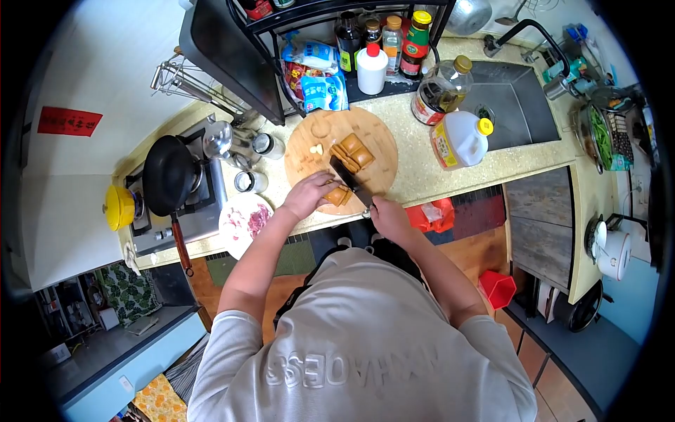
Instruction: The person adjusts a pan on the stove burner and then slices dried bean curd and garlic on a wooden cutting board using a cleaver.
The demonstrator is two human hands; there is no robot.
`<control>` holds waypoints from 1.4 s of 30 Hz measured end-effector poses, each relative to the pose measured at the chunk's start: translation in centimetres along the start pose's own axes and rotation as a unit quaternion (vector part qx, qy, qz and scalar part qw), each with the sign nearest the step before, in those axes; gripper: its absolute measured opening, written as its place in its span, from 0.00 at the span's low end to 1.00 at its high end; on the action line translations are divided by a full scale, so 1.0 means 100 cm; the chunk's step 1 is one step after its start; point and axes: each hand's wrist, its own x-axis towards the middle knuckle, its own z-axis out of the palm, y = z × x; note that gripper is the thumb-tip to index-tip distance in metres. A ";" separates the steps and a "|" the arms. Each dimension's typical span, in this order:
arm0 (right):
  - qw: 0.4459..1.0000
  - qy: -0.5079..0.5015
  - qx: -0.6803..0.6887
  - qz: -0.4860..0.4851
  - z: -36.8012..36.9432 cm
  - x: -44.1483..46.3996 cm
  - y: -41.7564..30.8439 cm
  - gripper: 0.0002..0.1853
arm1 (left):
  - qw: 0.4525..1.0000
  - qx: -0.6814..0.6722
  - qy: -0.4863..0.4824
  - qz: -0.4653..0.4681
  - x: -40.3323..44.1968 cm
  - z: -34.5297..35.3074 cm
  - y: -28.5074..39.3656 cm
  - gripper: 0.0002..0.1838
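My right hand [390,219] is closed around the handle of a dark-bladed kitchen knife [349,180]. The blade lies across the round wooden cutting board [380,141], between two groups of brown dried tofu. With bent fingers, my left hand [307,195] holds the nearer dried tofu [339,195] on the board's front part, just left of the blade; its fingertips are partly hidden. Beyond the blade sit several brown dried tofu squares [354,151], close together. A few pale garlic cloves [316,149] lie left of them.
A plate of sliced raw meat [246,224] stands by my left forearm, near the counter edge. Jars [251,182] and a stove with a black wok [169,176] are further left. To the right are a large clear jug [458,141], an oil bottle [441,91] and the sink [517,105].
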 end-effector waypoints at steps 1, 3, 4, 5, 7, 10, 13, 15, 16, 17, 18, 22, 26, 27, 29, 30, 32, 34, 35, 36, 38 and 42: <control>1.000 0.002 0.000 -0.002 0.001 0.000 0.000 0.08 | 1.000 -0.006 0.006 0.005 0.000 0.000 0.000 0.33; 1.000 -0.002 -0.001 -0.001 -0.001 0.001 -0.001 0.08 | 1.000 -0.016 0.018 0.014 0.003 -0.001 0.002 0.32; 1.000 -0.004 -0.001 0.001 -0.002 0.001 -0.001 0.08 | 0.999 -0.031 0.023 0.001 0.004 -0.005 0.002 0.32; 1.000 -0.002 0.000 -0.005 -0.001 0.001 0.000 0.08 | 0.998 -0.046 0.028 -0.012 0.003 -0.009 0.002 0.31; 1.000 0.003 0.003 -0.015 0.000 0.002 0.002 0.08 | 0.995 -0.042 0.067 -0.065 0.003 -0.022 0.005 0.30; 1.000 0.005 0.003 -0.010 -0.001 -0.001 0.000 0.08 | 0.976 -0.003 0.142 -0.166 -0.002 -0.039 0.002 0.30; 1.000 0.019 -0.016 -0.007 -0.007 -0.013 -0.006 0.08 | 0.970 0.001 0.170 -0.176 0.008 -0.049 -0.009 0.30; 1.000 0.019 -0.004 0.008 -0.013 -0.024 -0.005 0.08 | 0.974 0.015 0.165 -0.154 0.023 -0.052 -0.009 0.30; 1.000 0.019 0.002 0.016 -0.015 -0.030 -0.003 0.08 | 0.976 0.021 0.161 -0.143 0.032 -0.053 -0.006 0.30; 1.000 0.028 0.006 0.012 -0.017 -0.037 0.001 0.08 | 0.980 0.004 0.133 -0.148 0.041 -0.055 -0.004 0.30; 0.999 0.036 0.011 0.008 -0.019 -0.045 0.006 0.08 | 0.983 0.010 0.127 -0.129 0.051 -0.057 -0.002 0.30; 0.999 0.032 0.010 0.034 -0.030 -0.073 0.023 0.08 | 0.995 0.024 0.066 -0.066 0.092 -0.058 -0.006 0.29; 0.995 0.067 0.039 0.057 -0.038 -0.088 0.021 0.07 | 0.998 0.042 -0.049 -0.026 0.132 -0.054 -0.011 0.27; 0.993 0.085 0.047 0.061 -0.037 -0.090 0.020 0.07 | 0.997 0.046 -0.061 -0.015 0.140 -0.046 -0.016 0.26; 0.990 0.105 0.061 0.068 -0.035 -0.094 0.018 0.06 | 0.993 0.034 -0.113 -0.003 0.153 -0.033 -0.021 0.27; 0.990 0.106 0.067 0.071 -0.034 -0.095 0.017 0.06 | 0.989 0.047 -0.142 -0.022 0.156 -0.034 -0.016 0.27; 0.990 0.104 0.068 0.071 -0.033 -0.096 0.016 0.07 | 0.976 0.071 -0.198 -0.062 0.159 -0.038 -0.007 0.26; 0.992 0.095 0.059 0.065 -0.032 -0.097 0.014 0.07 | 0.997 0.034 -0.067 -0.027 0.146 -0.033 -0.010 0.28; 0.994 0.086 0.043 0.058 -0.032 -0.096 0.012 0.08 | 1.000 0.017 0.000 -0.010 0.137 -0.033 -0.012 0.29; 0.995 0.077 0.027 0.050 -0.032 -0.094 0.012 0.08 | 0.998 -0.015 0.053 -0.044 0.125 -0.037 -0.011 0.28; 0.998 0.055 -0.003 0.026 -0.032 -0.087 0.013 0.09 | 0.978 -0.078 0.161 -0.109 0.094 -0.045 -0.001 0.27; 0.999 0.022 -0.035 -0.016 -0.038 -0.063 0.002 0.08 | 0.930 -0.056 0.246 -0.266 0.003 0.017 0.006 0.23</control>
